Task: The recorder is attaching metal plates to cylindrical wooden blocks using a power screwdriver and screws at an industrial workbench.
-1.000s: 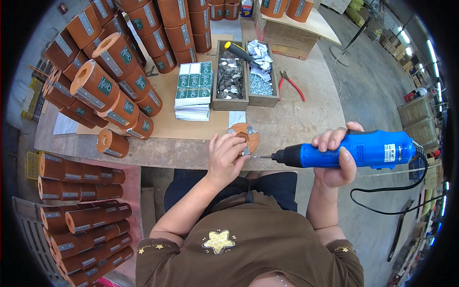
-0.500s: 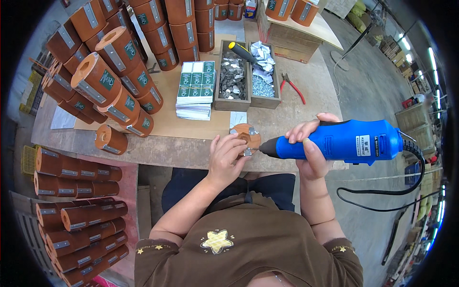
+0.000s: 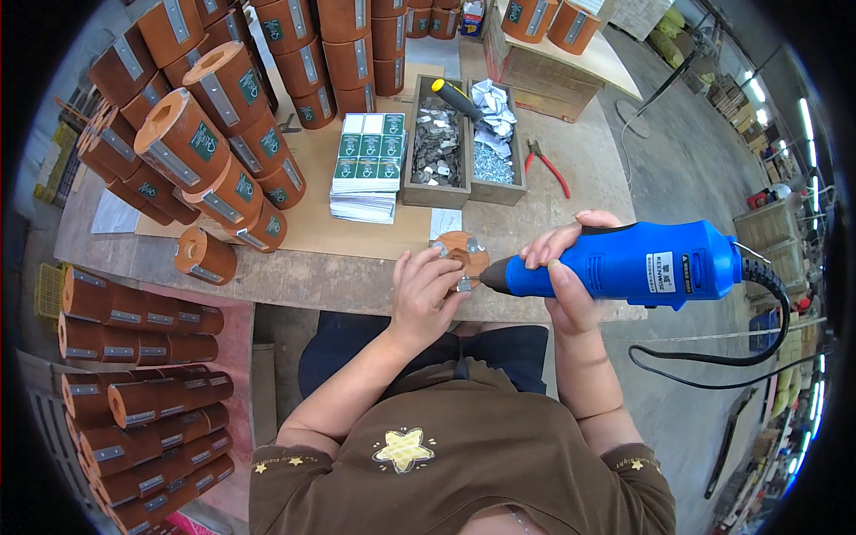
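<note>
My right hand [image 3: 573, 276] is wrapped round a blue electric screwdriver [image 3: 629, 264], held level with its black nose pointing left. That nose reaches the near right edge of a round reddish-brown wooden piece [image 3: 474, 260], which lies near the bench's front edge. Small metal plates [image 3: 464, 284] sit around the piece's rim. My left hand [image 3: 423, 292] grips the piece from its left side, fingers bent over its top and close to the near plate. The screwdriver's tip and any screw under it are too small to make out.
Brown wooden cylinders [image 3: 205, 254] with metal strips stand stacked at the left. Beyond my hands are a label stack [image 3: 366, 169], a wooden box [image 3: 435, 193] of metal plates and screws, a yellow-black screwdriver [image 3: 456, 99] and red pliers [image 3: 550, 171]. The power cord [image 3: 713, 358] hangs at right.
The blue electric screwdriver and my right hand have shifted slightly left, bringing its nose closer to the wooden piece. My left hand stays nearly where it was.
</note>
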Tool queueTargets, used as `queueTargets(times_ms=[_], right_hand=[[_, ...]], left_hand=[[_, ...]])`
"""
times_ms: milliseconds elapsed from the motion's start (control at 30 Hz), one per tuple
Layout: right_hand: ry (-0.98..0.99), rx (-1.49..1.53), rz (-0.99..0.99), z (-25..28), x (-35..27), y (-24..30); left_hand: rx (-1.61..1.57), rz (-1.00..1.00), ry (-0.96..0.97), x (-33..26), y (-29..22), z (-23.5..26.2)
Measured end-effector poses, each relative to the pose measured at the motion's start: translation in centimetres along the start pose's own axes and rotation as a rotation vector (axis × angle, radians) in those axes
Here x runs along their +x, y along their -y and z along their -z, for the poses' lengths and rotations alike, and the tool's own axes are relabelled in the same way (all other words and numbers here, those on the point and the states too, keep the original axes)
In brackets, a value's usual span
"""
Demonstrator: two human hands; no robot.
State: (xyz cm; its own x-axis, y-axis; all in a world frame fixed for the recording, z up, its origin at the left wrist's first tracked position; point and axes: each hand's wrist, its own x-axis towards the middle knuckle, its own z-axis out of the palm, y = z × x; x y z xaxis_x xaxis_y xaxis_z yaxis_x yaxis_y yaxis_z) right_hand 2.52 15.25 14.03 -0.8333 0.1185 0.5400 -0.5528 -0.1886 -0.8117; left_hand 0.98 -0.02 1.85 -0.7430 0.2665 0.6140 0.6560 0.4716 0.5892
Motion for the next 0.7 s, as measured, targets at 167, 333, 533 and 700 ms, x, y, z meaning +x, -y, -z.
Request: queueTargets(times_ms=[167, 333, 533, 700], right_hand=[[0.019, -0.008, -0.013, -0.3, 0.1, 0.0], [0.038, -0.029, -0.013, -0.3, 0.3, -0.1], [0.115, -0.004, -0.023, -0.5, 0.9, -0.4], [0.168, -0.089, -0.053, -0.9, 1.4, -0.6]], left_hand=[[0.037, 0.018, 0.002, 0.1, -0.1, 0.2], [0.029, 0.036, 0.009, 0.2, -0.3, 0.4], [-0.001, 0.051, 0.011, 0.4, -0.2, 0.4], [-0.017, 0.065, 0.031, 0.4, -0.2, 0.4]])
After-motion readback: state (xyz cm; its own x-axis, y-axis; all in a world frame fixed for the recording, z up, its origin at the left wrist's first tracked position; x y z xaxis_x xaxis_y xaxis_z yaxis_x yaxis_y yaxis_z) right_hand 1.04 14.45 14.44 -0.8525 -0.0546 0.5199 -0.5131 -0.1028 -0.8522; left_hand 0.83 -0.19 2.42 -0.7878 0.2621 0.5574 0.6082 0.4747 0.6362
